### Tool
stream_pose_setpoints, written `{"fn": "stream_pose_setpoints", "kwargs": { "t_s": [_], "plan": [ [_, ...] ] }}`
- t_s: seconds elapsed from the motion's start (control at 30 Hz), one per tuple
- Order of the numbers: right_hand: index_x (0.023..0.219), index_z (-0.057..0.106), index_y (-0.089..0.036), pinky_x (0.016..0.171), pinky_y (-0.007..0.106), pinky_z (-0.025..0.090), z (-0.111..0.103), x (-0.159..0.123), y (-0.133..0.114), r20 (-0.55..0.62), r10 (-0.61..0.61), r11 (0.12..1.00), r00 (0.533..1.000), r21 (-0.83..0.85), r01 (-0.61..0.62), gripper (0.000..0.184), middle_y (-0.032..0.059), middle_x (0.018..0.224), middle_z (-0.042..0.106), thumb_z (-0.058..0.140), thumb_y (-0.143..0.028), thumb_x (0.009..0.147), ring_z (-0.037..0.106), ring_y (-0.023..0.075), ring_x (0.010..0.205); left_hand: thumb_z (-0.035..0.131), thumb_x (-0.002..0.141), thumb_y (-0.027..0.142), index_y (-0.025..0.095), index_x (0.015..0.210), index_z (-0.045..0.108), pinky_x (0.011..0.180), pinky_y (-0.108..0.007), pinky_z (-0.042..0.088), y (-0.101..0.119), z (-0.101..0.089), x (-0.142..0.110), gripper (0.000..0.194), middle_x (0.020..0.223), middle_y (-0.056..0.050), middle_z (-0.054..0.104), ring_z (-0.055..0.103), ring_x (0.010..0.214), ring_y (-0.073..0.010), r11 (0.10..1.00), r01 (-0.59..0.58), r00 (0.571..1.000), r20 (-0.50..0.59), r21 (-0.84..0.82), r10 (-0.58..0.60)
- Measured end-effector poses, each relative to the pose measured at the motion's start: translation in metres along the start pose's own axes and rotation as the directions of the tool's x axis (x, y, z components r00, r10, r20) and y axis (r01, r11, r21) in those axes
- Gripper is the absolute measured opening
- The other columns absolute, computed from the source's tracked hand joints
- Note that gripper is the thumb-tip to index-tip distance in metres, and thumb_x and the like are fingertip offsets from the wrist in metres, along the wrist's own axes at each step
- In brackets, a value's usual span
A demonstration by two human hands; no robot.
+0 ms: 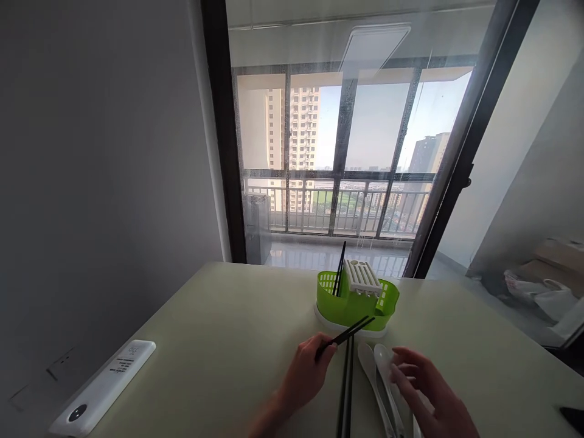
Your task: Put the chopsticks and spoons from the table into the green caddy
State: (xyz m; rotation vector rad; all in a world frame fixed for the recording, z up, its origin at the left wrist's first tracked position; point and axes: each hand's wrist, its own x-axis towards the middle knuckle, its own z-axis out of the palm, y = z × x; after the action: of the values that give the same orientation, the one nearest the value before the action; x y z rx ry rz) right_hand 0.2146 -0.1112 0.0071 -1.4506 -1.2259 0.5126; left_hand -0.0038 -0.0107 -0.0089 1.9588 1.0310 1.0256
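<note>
My left hand [311,371] is closed around a pair of black chopsticks [349,333], their tips pointing up and right in front of the green utensil basket [347,310]. To its right, my right hand [429,389] hovers with fingers apart over white spoons [383,365] lying on the table. Whether its fingertips touch a spoon, I cannot tell. Between the hands lies another pair of black chopsticks [347,389]. More black chopsticks [340,267] stand upright in the basket's left compartment. A white slotted rack [362,277] sits across the basket's middle.
A long white device [107,386] with a display and a round dark button lies on the table [219,340] at the left. Beyond the far edge stands a dark-framed glass door [337,176]. Bags and cardboard [552,286] are at the right, and a dark object [572,420] is at the table's right edge.
</note>
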Motion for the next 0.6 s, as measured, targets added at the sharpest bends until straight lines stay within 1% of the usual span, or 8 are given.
{"fn": "stream_pose_setpoints", "kwargs": {
  "t_s": [0.03, 0.1, 0.23, 0.27, 0.33, 0.4, 0.5, 0.6],
  "plan": [
    [0.117, 0.06, -0.025, 0.072, 0.03, 0.058, 0.007, 0.01, -0.014, 0.036, -0.022, 1.0, 0.999, 0.01, 0.021, 0.044, 0.0023, 0.087, 0.069, 0.059, -0.058, 0.088, 0.07, 0.02, 0.077, 0.048, 0.099, 0.041, 0.02, 0.087, 0.061, 0.064, -0.025, 0.037, 0.001, 0.0, 0.001, 0.027, 0.069, 0.003, 0.055, 0.047, 0.065, -0.0129, 0.999, 0.029, 0.999, -0.013, -0.046, -0.029],
    [0.122, 0.055, -0.024, 0.06, 0.029, 0.056, 0.02, 0.03, -0.037, 0.149, -0.046, 0.999, 0.988, 0.032, 0.041, 0.049, 0.0005, 0.084, 0.063, 0.056, -0.061, 0.09, 0.065, 0.0176, 0.066, 0.048, 0.099, 0.044, 0.02, 0.085, 0.058, 0.06, -0.024, 0.033, 0.002, -0.002, 0.004, 0.03, 0.066, 0.006, 0.046, 0.039, 0.061, -0.0116, 0.986, 0.074, 0.996, -0.036, -0.152, -0.081],
    [0.127, 0.053, -0.023, 0.058, 0.028, 0.049, 0.043, 0.062, -0.069, 0.252, -0.118, 0.993, 0.96, 0.021, 0.116, 0.05, -0.001, 0.081, 0.058, 0.052, -0.06, 0.094, 0.059, 0.0159, 0.064, 0.05, 0.096, 0.047, 0.019, 0.086, 0.058, 0.058, -0.023, 0.032, 0.003, -0.009, 0.007, 0.031, 0.065, 0.006, 0.042, 0.037, 0.061, -0.0111, 0.948, 0.086, 0.993, -0.051, -0.307, -0.107],
    [0.123, 0.056, -0.022, 0.059, 0.028, 0.048, 0.048, 0.068, -0.075, 0.288, -0.139, 0.99, 0.947, 0.017, 0.14, 0.047, -0.0006, 0.08, 0.059, 0.051, -0.06, 0.094, 0.058, 0.0162, 0.065, 0.05, 0.096, 0.048, 0.019, 0.087, 0.06, 0.058, -0.023, 0.032, 0.004, -0.01, 0.007, 0.032, 0.064, 0.006, 0.042, 0.037, 0.06, -0.0112, 0.946, 0.077, 0.994, -0.053, -0.316, -0.098],
    [0.106, 0.063, -0.022, 0.061, 0.028, 0.046, 0.056, 0.076, -0.087, 0.337, -0.192, 0.98, 0.922, 0.009, 0.201, 0.039, 0.0007, 0.08, 0.062, 0.049, -0.058, 0.096, 0.058, 0.0166, 0.067, 0.046, 0.097, 0.052, 0.018, 0.089, 0.063, 0.06, -0.024, 0.034, 0.006, -0.011, 0.007, 0.038, 0.062, 0.006, 0.043, 0.039, 0.06, -0.0115, 0.947, 0.05, 0.996, -0.059, -0.317, -0.072],
    [0.091, 0.063, -0.023, 0.064, 0.029, 0.046, 0.061, 0.079, -0.098, 0.356, -0.255, 0.962, 0.899, -0.002, 0.273, 0.036, 0.0014, 0.081, 0.065, 0.046, -0.053, 0.099, 0.057, 0.0165, 0.068, 0.042, 0.099, 0.055, 0.018, 0.091, 0.065, 0.062, -0.025, 0.036, 0.007, -0.01, 0.007, 0.045, 0.061, 0.005, 0.045, 0.041, 0.06, -0.012, 0.946, 0.026, 0.996, -0.068, -0.322, -0.05],
    [0.086, 0.061, -0.024, 0.07, 0.029, 0.045, 0.062, 0.078, -0.109, 0.363, -0.342, 0.925, 0.866, -0.034, 0.38, 0.032, 0.0011, 0.087, 0.065, 0.044, -0.045, 0.102, 0.059, 0.0163, 0.073, 0.041, 0.098, 0.059, 0.018, 0.096, 0.067, 0.063, -0.025, 0.038, 0.008, -0.009, 0.008, 0.049, 0.062, 0.004, 0.048, 0.043, 0.06, -0.0122, 0.933, 0.016, 0.997, -0.059, -0.359, -0.039],
    [0.085, 0.057, -0.024, 0.073, 0.029, 0.045, 0.06, 0.078, -0.114, 0.398, -0.381, 0.891, 0.834, -0.082, 0.446, 0.029, 0.0008, 0.089, 0.064, 0.042, -0.04, 0.104, 0.06, 0.0164, 0.076, 0.044, 0.097, 0.059, 0.018, 0.099, 0.069, 0.064, -0.025, 0.043, 0.008, -0.01, 0.007, 0.048, 0.064, 0.002, 0.056, 0.049, 0.061, -0.0128, 0.925, 0.035, 0.999, -0.025, -0.379, -0.048]
  ]
}}
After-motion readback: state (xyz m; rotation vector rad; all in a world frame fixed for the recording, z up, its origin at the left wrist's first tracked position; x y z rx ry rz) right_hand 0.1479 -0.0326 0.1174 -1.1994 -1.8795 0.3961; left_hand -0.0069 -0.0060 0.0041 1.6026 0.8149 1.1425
